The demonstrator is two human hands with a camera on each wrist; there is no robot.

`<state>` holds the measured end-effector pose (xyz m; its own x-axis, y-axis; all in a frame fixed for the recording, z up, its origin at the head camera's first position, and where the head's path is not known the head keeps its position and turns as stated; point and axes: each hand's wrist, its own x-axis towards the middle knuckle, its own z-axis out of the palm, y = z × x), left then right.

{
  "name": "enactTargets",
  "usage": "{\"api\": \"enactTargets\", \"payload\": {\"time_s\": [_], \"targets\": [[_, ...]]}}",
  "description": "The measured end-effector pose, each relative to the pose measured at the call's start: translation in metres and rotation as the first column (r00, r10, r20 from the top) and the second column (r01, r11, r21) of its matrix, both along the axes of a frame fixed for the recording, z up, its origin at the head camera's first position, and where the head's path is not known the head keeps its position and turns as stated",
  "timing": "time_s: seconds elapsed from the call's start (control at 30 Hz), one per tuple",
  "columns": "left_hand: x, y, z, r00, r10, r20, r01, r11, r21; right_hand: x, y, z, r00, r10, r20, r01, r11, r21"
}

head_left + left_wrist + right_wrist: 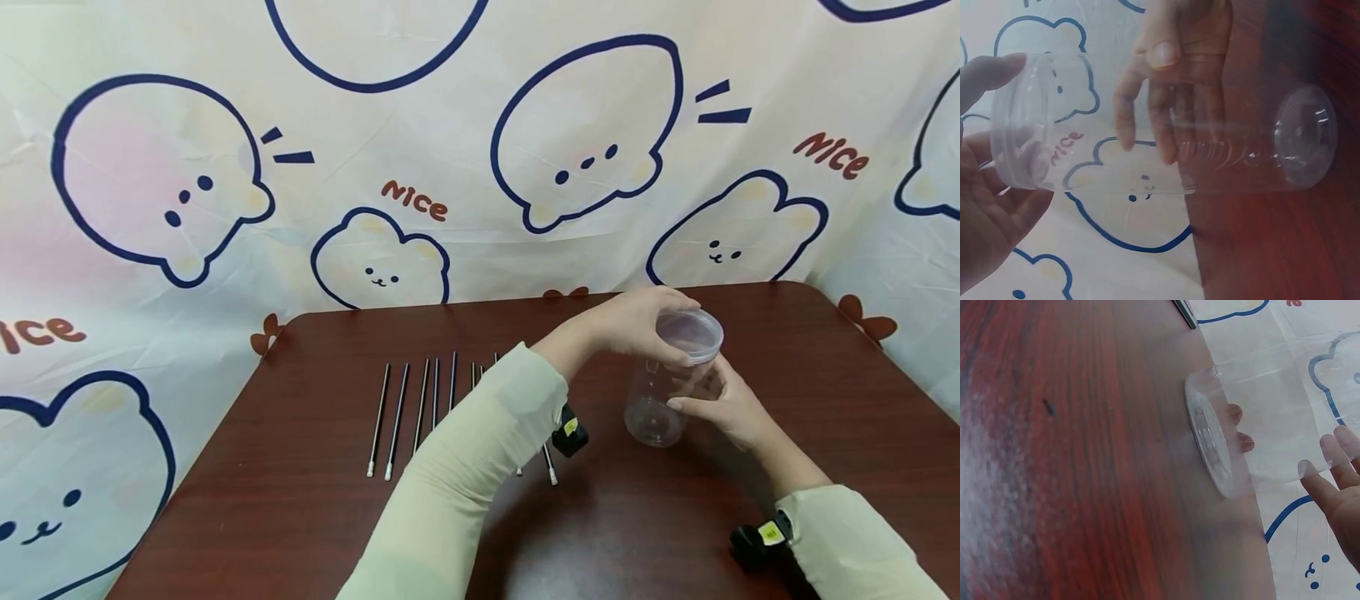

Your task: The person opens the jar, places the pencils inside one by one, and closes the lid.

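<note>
A clear plastic jar (651, 412) stands at the right of the table, leaning a little, its base close over the wood. My left hand (637, 325) comes from above and grips its screw lid (697, 342), thumb and fingers on opposite sides of the rim. Lower down, my right hand (738, 408) holds the jar's body, the thumb on the near side. Through the clear wall, the left wrist view shows the right hand's fingers (1160, 119) spread along the jar. Nothing shows inside the jar.
Several thin dark sticks (397, 417) with pale ends lie in a row left of the jar, partly hidden by the left sleeve (465, 467). Behind the brown table (300, 517) hangs a cloth (450, 150) printed with cartoon bears. Black wrist cameras sit on both wrists.
</note>
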<state>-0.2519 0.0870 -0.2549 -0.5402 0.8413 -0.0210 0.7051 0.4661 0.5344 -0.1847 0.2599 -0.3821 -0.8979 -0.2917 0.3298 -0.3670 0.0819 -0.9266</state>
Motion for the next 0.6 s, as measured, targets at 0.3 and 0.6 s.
{"api": "enactTargets", "payload": {"time_s": [0.3,0.6], "targets": [[0.011,0.001,-0.015,0.979,0.194,-0.059,-0.185,0.974,0.131,-0.001,-0.001,-0.001,0.999,0.032,-0.006,-0.033,0.999,-0.018],[0.027,0.005,-0.019,0.917,0.378,-0.126,-0.357,0.92,0.164,0.0,-0.002,-0.003,1.0,0.015,-0.003,-0.015,0.999,-0.04]]}}
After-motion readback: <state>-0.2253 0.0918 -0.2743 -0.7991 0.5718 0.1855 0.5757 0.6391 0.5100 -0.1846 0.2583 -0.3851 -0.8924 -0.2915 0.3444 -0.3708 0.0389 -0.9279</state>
